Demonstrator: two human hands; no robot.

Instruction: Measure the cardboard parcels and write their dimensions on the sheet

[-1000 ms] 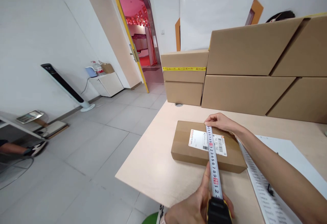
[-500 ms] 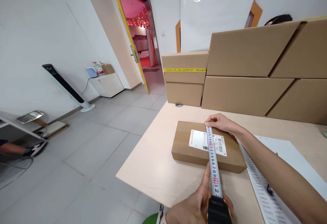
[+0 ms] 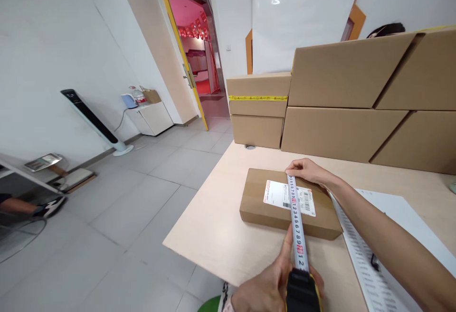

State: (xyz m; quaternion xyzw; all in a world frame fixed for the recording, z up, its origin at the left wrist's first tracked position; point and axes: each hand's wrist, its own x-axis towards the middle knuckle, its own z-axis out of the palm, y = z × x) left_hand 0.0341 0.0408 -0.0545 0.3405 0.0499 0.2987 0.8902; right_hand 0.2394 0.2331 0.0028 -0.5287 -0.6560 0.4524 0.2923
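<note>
A flat brown cardboard box [image 3: 254, 198] with a white shipping label [image 3: 276, 193] lies on the table. Across its top runs the extended blade of a tape measure [image 3: 298, 238], from the far edge to past the near edge. My right hand [image 3: 308, 169] is closed at the far edge, its fingers pinching the blade's end against the box. My left hand [image 3: 265, 281] grips the black and yellow tape measure case close to me, with the thumb pointing along the blade toward the box's near side.
Several large cardboard boxes [image 3: 342, 131] are stacked along the back of the table [image 3: 210, 222]. Under my right forearm are printed sheets [image 3: 392, 207] with a dark, thin object on them. The table's left edge drops to a tiled floor. A person's foot [image 3: 52, 206] shows at far left.
The tape measure case in my left hand has shifted slightly toward the box, so a little less blade shows. My right hand stays at the far edge.
</note>
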